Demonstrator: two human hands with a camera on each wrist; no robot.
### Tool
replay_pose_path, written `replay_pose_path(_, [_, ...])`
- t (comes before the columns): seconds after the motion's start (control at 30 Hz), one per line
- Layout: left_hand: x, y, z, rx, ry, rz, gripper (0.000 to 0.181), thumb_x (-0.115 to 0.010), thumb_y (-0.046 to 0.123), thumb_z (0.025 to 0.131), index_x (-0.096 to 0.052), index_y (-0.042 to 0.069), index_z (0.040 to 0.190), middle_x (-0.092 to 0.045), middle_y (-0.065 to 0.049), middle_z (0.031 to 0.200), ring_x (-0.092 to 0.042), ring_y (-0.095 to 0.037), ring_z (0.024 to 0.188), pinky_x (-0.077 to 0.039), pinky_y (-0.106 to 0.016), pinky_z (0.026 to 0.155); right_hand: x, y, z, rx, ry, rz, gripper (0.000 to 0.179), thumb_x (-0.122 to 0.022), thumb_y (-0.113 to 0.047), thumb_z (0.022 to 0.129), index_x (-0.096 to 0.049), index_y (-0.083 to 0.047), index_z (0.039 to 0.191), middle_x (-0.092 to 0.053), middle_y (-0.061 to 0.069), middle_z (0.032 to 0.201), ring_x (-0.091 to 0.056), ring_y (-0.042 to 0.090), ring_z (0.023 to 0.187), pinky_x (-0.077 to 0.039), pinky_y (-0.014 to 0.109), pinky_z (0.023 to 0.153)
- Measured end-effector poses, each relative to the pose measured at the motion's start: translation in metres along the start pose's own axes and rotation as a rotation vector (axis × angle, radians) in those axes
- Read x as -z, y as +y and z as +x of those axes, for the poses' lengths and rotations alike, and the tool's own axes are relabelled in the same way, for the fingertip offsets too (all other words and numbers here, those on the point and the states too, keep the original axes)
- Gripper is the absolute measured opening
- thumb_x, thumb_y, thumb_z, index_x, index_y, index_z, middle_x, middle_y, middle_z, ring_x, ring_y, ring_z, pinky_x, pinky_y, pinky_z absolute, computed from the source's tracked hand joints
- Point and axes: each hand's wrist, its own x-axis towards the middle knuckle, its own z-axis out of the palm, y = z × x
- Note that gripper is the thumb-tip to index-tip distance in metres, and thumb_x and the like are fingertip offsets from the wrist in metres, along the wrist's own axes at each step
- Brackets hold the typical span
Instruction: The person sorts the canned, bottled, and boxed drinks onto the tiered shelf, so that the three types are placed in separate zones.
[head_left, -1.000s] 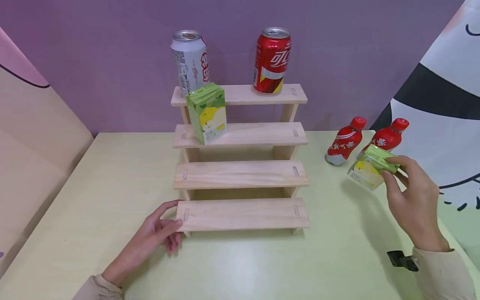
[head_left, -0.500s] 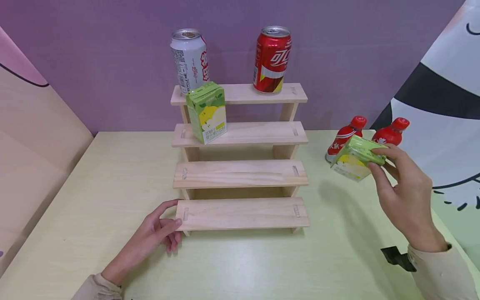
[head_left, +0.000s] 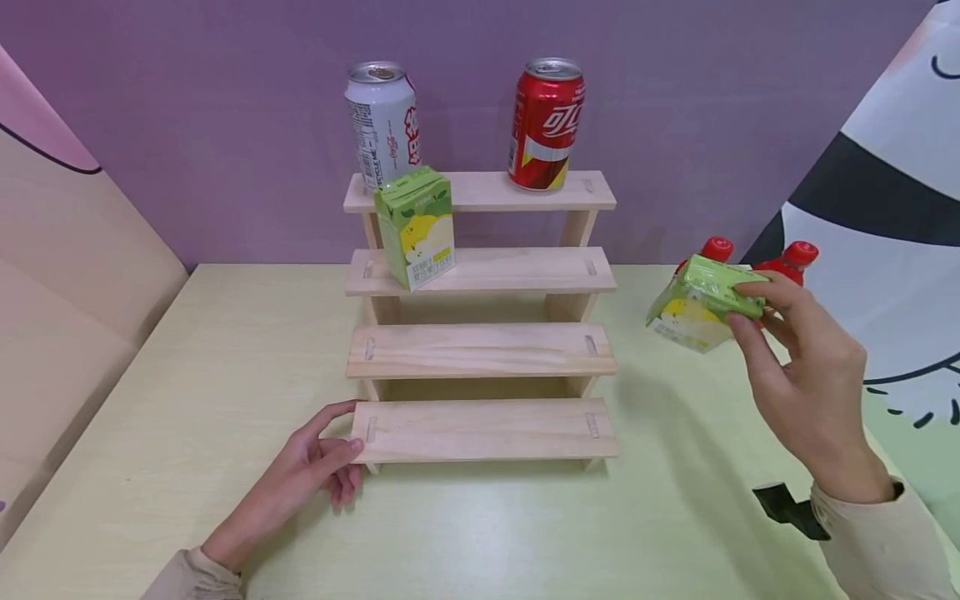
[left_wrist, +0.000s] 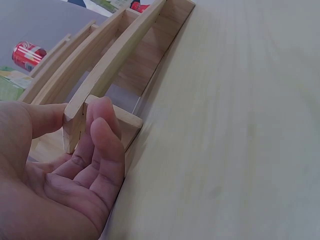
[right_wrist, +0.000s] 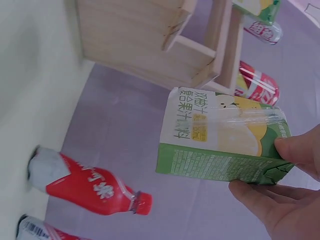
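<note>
In the head view a four-tier wooden display stand stands on the table. My left hand grips the left end of its lowest tier, and the left wrist view shows thumb and fingers around the board's end. My right hand pinches a green juice box by its top end, tilted and held in the air right of the stand. A clear-wrapped straw shows on its side. Another green juice box stands upright at the left of the second tier from the top.
On the top tier stand a white can at the left and a red can at the right. Two red bottles stand on the table behind the held juice box, partly hidden by it. A purple backdrop rises behind.
My right hand has carried the juice box leftward and slightly up, so it now covers much of the nearer bottle. The left hand has kept its hold on the stand.
</note>
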Motion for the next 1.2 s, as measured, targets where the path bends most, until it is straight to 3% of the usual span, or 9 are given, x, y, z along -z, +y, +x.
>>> replay_pose_path(0.47, [-0.002,0.0,-0.001,-0.013,-0.002,0.002,0.053,-0.05,0.013,0.106,-0.024,0.003,0.151,-0.066,-0.015,0.074,-0.06,-0.016,0.057,-0.054,-0.033,0.05,-0.005,-0.025,0.02,0.057,0.028,0.043,0.046,-0.065,0.026,0.08,-0.06,0.009,0.123,-0.062,0.013,0.13,-0.058,0.006,0.115,-0.046,0.012,0.094])
replay_pose_path(0.83, [-0.001,0.0,-0.001,-0.007,-0.004,-0.004,0.053,-0.05,0.014,0.106,-0.024,0.004,0.151,-0.066,-0.016,0.074,-0.059,-0.016,0.057,-0.054,-0.034,0.05,-0.011,-0.04,0.035,0.102,0.086,0.13,0.034,-0.062,0.022,0.084,-0.06,0.015,0.117,-0.063,0.018,0.124,-0.062,0.01,0.106,-0.05,0.016,0.092])
replay_pose_path(1.2, [-0.001,0.002,-0.001,0.004,0.007,0.001,0.054,-0.051,0.015,0.105,-0.024,0.004,0.151,-0.066,-0.016,0.075,-0.06,-0.016,0.058,-0.054,-0.032,0.05,-0.018,-0.047,0.052,0.122,0.064,0.158,0.038,-0.063,0.02,0.085,-0.059,0.011,0.122,-0.063,0.015,0.127,-0.064,0.012,0.11,-0.051,0.018,0.092])
